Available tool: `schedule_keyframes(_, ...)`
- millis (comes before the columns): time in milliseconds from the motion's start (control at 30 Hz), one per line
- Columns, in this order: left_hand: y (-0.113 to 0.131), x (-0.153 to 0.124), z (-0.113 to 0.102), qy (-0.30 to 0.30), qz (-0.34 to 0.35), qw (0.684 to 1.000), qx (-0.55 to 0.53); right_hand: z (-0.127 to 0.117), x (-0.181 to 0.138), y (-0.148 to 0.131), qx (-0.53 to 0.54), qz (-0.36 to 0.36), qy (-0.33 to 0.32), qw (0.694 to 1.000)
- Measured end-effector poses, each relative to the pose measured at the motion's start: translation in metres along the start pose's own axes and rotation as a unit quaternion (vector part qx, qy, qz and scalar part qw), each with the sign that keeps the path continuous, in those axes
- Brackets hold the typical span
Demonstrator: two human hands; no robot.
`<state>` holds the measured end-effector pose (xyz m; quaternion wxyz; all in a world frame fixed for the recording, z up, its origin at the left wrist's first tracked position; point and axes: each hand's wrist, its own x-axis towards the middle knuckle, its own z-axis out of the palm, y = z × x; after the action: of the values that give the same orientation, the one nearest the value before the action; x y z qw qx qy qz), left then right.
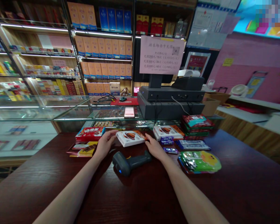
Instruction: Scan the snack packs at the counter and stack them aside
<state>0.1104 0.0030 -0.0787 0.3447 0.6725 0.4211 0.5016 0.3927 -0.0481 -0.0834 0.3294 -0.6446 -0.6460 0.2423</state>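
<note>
A flat white and orange snack box [130,137] is held between my two hands, a little above or on the dark wooden counter; I cannot tell which. My left hand [105,144] has its fingertips at the box's left end. At the right end, my right hand [153,146] pinches the orange edge with thumb and fingers. Just in front of the box lies a grey barcode scanner [128,162] with a small blue light, its handle reaching toward my right wrist. A similar white and orange box [168,132] rests to the right.
Left of my hands are stacked red snack packs [90,133] and yellow chocolate packs [84,148]. On the right lie purple bars [167,140], a blue-white pack [193,144], green packages [200,161] and dark red packs [197,121]. Behind stands a cash register [170,104] on glass.
</note>
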Motion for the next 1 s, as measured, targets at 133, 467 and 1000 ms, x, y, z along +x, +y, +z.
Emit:
schedule_keyframes(133,-0.010,0.004,-0.001,0.021,-0.015,1.000,-0.005,0.000,0.001,0.001,0.028,-0.003,0.004,1.000)
schedule_keyframes(467,0.001,0.003,-0.006,0.028,-0.013,0.999,0.030,0.003,0.002,0.004,0.104,-0.006,0.007,0.995)
schedule_keyframes(1000,0.024,-0.002,-0.014,-0.043,-0.047,0.993,-0.098,-0.004,-0.012,-0.023,0.272,-0.057,0.027,0.960)
